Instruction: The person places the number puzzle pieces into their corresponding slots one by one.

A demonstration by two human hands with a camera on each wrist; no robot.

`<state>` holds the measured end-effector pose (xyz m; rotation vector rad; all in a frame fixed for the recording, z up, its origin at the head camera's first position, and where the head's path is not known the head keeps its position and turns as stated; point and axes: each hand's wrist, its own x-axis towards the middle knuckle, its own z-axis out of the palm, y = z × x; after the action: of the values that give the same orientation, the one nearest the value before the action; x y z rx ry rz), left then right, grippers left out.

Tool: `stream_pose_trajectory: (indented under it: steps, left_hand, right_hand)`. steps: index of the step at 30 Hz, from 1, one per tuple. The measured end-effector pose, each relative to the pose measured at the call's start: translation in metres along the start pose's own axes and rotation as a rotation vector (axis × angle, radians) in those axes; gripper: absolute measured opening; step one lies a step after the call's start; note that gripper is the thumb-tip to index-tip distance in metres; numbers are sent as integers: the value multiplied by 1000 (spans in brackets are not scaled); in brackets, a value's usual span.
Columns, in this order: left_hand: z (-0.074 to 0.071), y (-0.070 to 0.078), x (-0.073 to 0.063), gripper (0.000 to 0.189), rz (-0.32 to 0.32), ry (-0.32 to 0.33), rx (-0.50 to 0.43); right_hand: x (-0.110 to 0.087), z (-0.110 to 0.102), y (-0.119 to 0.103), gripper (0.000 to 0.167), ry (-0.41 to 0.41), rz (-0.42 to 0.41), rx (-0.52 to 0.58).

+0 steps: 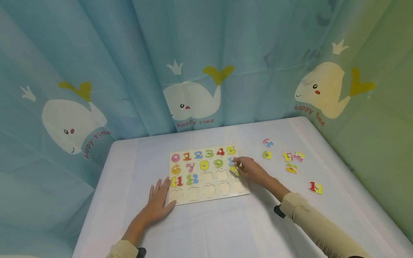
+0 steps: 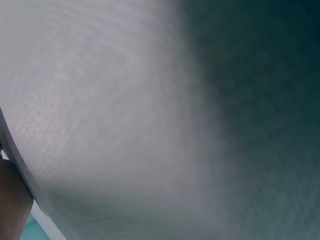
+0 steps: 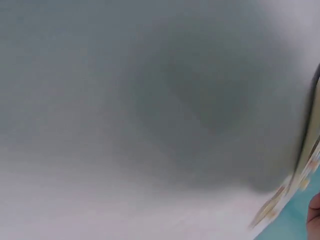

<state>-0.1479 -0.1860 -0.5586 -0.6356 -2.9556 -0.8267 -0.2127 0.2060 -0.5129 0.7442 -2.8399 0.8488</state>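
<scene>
A wooden number puzzle board lies on the table, with number pieces 0 to 12 seated in its upper rows. Bare recesses show below them. My left hand rests at the board's left edge with fingers spread, its thumb near the lower left corner. At the board's right side, my right hand pinches a yellow-green number piece over the end of the third row. Its fingers partly cover this piece and the blue-and-pink 10 piece. Both wrist views show mostly blurred white surface.
Right of the board lie loose number pieces: a red-and-yellow 13, a 17, an orange-green piece, a yellow-green piece and a pink-blue piece. A red piece shows behind the right hand. A whale-print curtain hangs behind the table.
</scene>
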Motion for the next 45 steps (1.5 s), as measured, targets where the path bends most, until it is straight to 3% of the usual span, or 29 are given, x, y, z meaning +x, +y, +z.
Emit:
stream_pose_trajectory:
  steps: [3, 11, 21, 31, 36, 45]
  left_hand:
    - [1, 0, 0, 75, -3, -6, 7]
    - [-1, 4, 1, 76, -12, -33, -21]
    - [-2, 6, 2, 75, -11, -37, -25]
    - [-2, 5, 1, 75, -25, -47, -18]
    - [-2, 3, 1, 76, -28, -51, -20]
    - [-6, 1, -1, 76, -8, -18, -20]
  right_hand:
    - [12, 13, -17, 31, -72, -56, -24]
    - [34, 39, -49, 29, -240, -81, -32]
    - [39, 52, -56, 26, -243, -102, 33]
    - [45, 61, -57, 27, -217, -152, 25]
    - [47, 62, -63, 27, -242, -143, 35]
    - [55, 68, -67, 28, -279, -125, -57]
